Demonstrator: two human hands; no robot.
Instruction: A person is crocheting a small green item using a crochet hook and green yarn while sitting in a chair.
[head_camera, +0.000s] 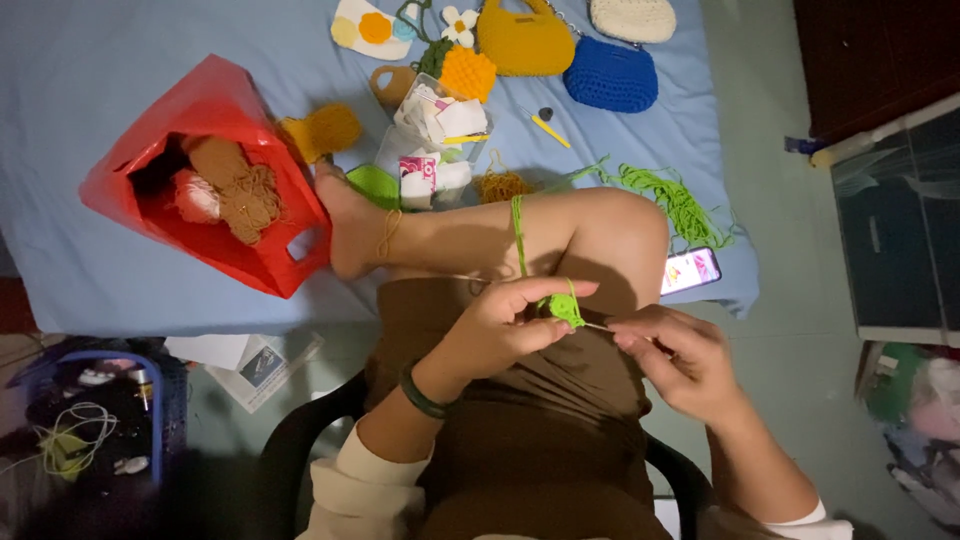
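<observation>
**Green crochet held over the lap, supplies fanned out beyond the knee**

The left hand (500, 325) pinches a small bright-green crocheted piece (562, 308) between thumb and fingers, index finger raised, likely so the green yarn strand (518, 235) running over it stays taut. The right hand (675, 355) closes around a thin crochet hook (598, 326), its tip meeting the green piece; the grip sits low on the shaft, which would suit fine control. Both hands hover above the brown skirt, close to the body where the work is easy to see.

The strand climbs over the bent knee to a loose heap of green yarn (665, 195) on the blue bedsheet (90, 60), probably left slack so it feeds freely. A lit smartphone (690, 270) lies face up beside the knee, within glance. Farther off, an open red paper bag (215, 100) holds brown and pink yarn, and finished crocheted bags, mustard-yellow (525, 42) and blue (610, 75), lie at the far edge.
</observation>
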